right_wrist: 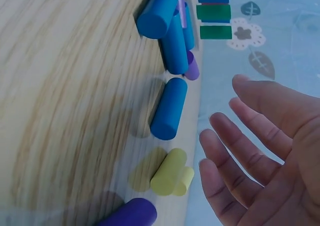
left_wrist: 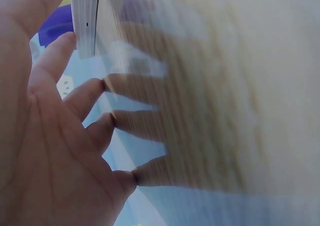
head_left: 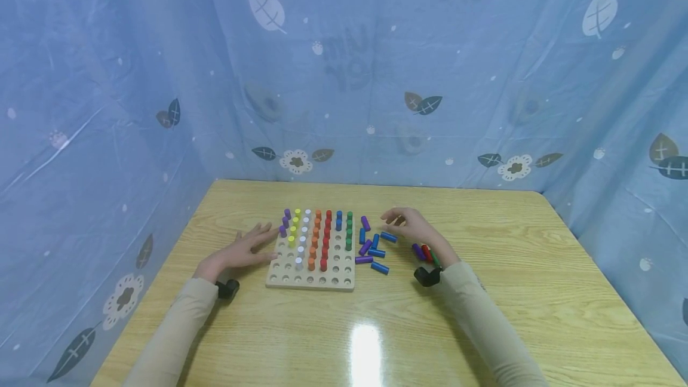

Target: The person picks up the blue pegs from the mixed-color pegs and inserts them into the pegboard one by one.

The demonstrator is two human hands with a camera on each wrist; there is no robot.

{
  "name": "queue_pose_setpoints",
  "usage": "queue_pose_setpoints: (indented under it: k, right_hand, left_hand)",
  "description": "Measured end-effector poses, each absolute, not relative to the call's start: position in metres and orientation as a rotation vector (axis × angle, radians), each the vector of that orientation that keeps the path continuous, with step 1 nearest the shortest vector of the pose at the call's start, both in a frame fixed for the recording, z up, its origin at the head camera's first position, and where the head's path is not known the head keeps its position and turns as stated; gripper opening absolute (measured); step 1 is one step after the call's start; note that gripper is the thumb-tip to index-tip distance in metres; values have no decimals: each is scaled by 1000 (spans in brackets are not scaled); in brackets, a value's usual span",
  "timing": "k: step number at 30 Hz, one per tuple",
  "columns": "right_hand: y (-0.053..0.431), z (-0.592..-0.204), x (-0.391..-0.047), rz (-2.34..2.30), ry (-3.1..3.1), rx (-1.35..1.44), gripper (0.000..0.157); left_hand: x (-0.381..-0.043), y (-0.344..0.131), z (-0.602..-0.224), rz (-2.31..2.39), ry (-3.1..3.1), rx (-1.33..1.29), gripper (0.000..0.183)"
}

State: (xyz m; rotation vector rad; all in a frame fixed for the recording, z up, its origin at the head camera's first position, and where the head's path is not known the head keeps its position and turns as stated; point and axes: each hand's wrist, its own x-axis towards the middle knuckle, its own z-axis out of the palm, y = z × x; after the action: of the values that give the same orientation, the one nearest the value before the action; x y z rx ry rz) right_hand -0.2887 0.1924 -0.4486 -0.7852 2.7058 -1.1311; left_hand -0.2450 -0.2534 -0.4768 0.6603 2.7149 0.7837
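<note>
A wooden pegboard (head_left: 279, 284) holds columns of upright pegs in purple, yellow, white, orange, red, blue and green. At its left edge lies my left hand (head_left: 242, 252), fingers spread, with the thumb and index finger reaching the board; the left wrist view has the fingertips on the table beside the board's side (left_wrist: 86, 20). To the right of the board, my right hand (head_left: 411, 226) hovers low over the table, fingers loosely bent and holding nothing. A loose blue peg (head_left: 389, 237) lies closest to it. Two yellow pegs (right_wrist: 168, 173) show near its fingers in the right wrist view.
Several loose blue and purple pegs (head_left: 364, 260) are scattered along the board's right side. By the right wrist lie a purple peg (head_left: 418, 252), a red peg (head_left: 427, 254) and a green one, partly covered by the arm. A blue patterned curtain (head_left: 371, 76) surrounds the wooden table (head_left: 269, 339).
</note>
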Motion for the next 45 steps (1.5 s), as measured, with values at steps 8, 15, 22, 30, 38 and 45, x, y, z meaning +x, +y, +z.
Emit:
queue_pose_setpoints:
  k: [8, 15, 22, 30, 38, 45]
  right_hand:
    - [196, -454, -288, -1080, 2714, -845, 27]
    - [194, -456, -285, -1067, 2734, -910, 29]
    - [192, -459, -283, -990, 2812, -825, 26]
    - [187, -456, -273, -871, 2885, -738, 25]
    - [186, -464, -272, -838, 2915, -719, 23]
    - [183, -464, -268, -847, 2914, -720, 24]
  left_hand:
    - [-246, -254, -478, 786, 2718, 667, 74]
    - [-246, -255, -479, 769, 2729, 668, 74]
    - [-244, -254, -476, 779, 2717, 672, 72]
    - [-244, -254, -476, 784, 2714, 671, 72]
    - [-244, -253, -477, 780, 2711, 650, 73]
    - [-245, -254, -476, 796, 2701, 654, 73]
